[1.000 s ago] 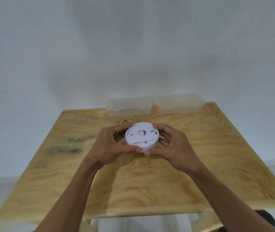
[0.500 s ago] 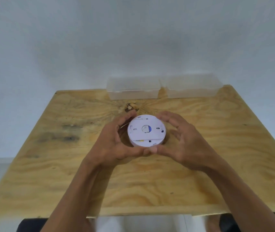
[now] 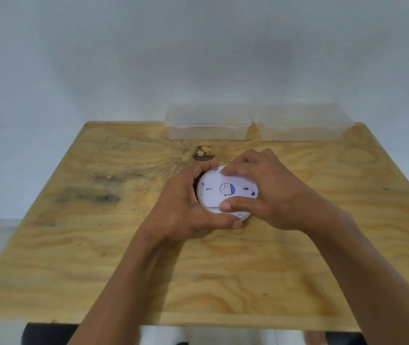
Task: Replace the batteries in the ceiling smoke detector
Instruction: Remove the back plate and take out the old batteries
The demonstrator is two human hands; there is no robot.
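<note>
A round white smoke detector lies on the wooden table, back plate facing up, with a small round hub and a blue patch at its centre. My left hand wraps its left and near rim, thumb along the front edge. My right hand grips it from the right, fingers over the far rim and thumb pressed on the near part of the back plate. The detector's underside and right edge are hidden by my hands.
Two clear plastic boxes stand side by side at the table's far edge against the white wall, one at centre and one to its right. A dark knot marks the wood just beyond the detector.
The detector came down from mid-air onto the table. My right hand shifted from the side of the rim to over the back plate, and the view tilted further down.
</note>
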